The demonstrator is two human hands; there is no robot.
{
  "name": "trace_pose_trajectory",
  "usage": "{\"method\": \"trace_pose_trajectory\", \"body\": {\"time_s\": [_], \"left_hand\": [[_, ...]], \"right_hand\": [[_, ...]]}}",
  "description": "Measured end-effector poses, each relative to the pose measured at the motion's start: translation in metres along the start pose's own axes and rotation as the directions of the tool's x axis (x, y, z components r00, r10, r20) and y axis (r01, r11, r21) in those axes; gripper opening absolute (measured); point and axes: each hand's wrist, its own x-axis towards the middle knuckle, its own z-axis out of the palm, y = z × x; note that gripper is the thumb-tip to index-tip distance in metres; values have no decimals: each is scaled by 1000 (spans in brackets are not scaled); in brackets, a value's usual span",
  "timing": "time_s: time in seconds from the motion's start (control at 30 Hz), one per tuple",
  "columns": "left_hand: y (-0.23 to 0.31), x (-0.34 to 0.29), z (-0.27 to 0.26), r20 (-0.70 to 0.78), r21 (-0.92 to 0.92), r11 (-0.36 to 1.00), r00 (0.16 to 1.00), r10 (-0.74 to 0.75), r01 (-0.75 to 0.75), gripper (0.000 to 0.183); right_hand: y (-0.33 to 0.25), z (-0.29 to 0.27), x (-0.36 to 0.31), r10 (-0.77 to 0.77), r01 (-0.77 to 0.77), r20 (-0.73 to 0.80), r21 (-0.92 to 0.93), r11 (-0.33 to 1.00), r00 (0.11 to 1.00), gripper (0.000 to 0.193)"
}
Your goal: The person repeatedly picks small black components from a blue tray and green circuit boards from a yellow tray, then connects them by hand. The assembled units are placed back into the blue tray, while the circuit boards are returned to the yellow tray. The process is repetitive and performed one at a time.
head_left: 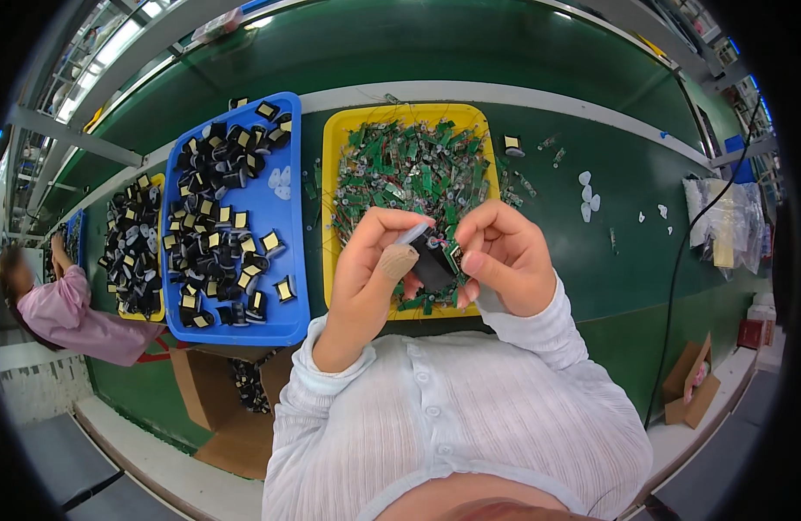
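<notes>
My left hand [360, 280], with a tan wrap on the thumb, grips a small black plastic housing [432, 267] that has a pale translucent piece [411, 234] at its upper end. Against the housing's right side, my right hand [518, 265] pinches a small green circuit board [455, 253] between thumb and fingers. Thin wires show between the two parts. Both hands are over the near part of a yellow tray [329, 148], heaped with wired green circuit boards [409, 165]. How far the board sits inside the housing cannot be made out.
Left stands a blue tray [293, 260] of black housings with yellow pads; beyond it, another yellow tray [160, 195]. A co-worker in pink [84, 317] is far left. White pieces [586, 195] and plastic bags [730, 221] lie right. A black cable [678, 260] hangs there. Cardboard box [201, 391] below.
</notes>
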Motion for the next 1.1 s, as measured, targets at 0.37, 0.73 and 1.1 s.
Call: {"method": "trace_pose_trajectory", "body": {"time_s": [0.37,0.73,1.1], "left_hand": [[4,0,1,-36,130,988,996,87,-81,24],[-6,1,-11,61,424,865,962,268,-268,30],[-10,6,-15,-2,307,918,964,265,-252,38]], "right_hand": [[-5,0,4,103,-102,40,-32,994,994,15],[-5,-5,8,230,-215,92,-144,966,969,13],[9,21,10,-409,305,163,-901,309,898,10]]}}
